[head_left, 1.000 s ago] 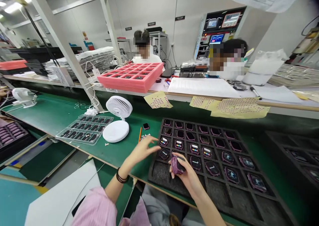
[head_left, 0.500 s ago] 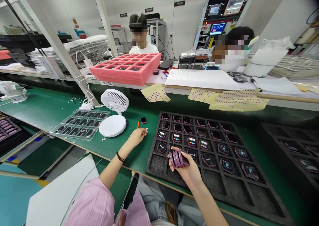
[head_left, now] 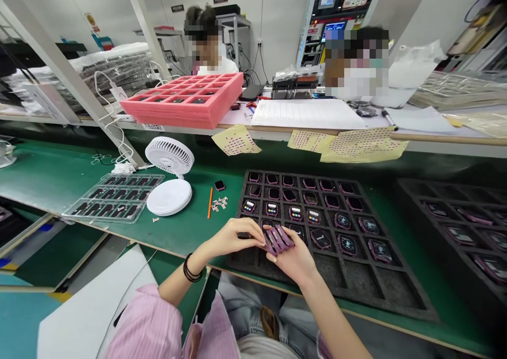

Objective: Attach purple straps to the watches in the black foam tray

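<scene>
My right hand (head_left: 295,256) is wrapped round a stack of several purple watch cases (head_left: 278,239), held above the near edge of a black foam tray (head_left: 400,290). My left hand (head_left: 237,236) reaches across to the stack, its fingertips pinched at the left end; whatever is between them is too small to make out. Watches with purple frames, some with lit screens, sit in the tray's compartments. Left of the tray lie an orange stick (head_left: 209,202), a small pile of white pieces (head_left: 219,204) and a single watch (head_left: 219,185) on the green bench.
A white fan (head_left: 169,197) stands left of the stick, beside a clear tray of black parts (head_left: 113,198). Another black foam tray (head_left: 415,190) is at right. A pink foam tray (head_left: 222,111) rests on the shelf. Two people are beyond it.
My left hand has moved right, from the white pieces to the stack in my right hand, uncovering the pile and the orange stick. The camera view has shifted slightly.
</scene>
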`<control>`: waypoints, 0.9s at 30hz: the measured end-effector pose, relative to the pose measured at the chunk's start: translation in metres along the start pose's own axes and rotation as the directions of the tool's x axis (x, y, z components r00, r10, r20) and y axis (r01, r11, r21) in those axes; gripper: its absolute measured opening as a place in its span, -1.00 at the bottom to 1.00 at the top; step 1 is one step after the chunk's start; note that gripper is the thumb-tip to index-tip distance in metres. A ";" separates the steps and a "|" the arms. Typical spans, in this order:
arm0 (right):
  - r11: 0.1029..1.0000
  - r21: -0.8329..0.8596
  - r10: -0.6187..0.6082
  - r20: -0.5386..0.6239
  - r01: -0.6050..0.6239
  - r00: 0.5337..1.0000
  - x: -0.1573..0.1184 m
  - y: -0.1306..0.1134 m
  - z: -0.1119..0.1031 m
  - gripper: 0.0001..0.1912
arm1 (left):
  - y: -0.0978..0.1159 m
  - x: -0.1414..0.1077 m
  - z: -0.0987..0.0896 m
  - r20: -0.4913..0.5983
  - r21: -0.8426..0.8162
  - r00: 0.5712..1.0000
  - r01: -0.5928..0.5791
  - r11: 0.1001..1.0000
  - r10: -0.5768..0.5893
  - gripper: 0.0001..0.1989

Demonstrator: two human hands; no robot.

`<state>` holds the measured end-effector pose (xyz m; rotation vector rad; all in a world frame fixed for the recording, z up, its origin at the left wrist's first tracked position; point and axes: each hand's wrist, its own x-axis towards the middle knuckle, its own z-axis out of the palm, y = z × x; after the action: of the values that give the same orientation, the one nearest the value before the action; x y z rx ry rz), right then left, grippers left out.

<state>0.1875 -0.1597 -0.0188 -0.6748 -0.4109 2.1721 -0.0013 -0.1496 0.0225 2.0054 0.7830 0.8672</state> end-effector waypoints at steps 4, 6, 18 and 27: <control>0.999 -0.039 0.031 0.081 -0.028 0.996 -0.006 -0.004 0.002 -0.68 | 0.000 0.003 -0.001 0.003 0.085 0.997 -0.074 0.994 0.074 -0.79; 0.999 -0.015 0.053 0.093 -0.052 0.994 -0.008 -0.005 0.002 -0.68 | 0.002 0.003 0.000 -0.001 0.114 0.990 -0.140 0.984 0.141 -0.83; 0.984 0.131 0.100 0.153 -0.121 0.983 -0.018 -0.007 0.007 -0.77 | 0.039 0.012 -0.009 0.330 0.215 0.933 -0.219 0.952 0.141 -0.79; 0.986 0.016 0.155 0.270 -0.166 0.950 -0.020 -0.006 0.005 -0.76 | 0.040 0.012 -0.016 0.417 0.200 0.899 -0.234 0.951 0.134 -0.79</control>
<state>0.1990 -0.1722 -0.0047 -0.4031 -0.4664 2.4311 0.0016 -0.1537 0.0668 2.4051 0.4864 0.4466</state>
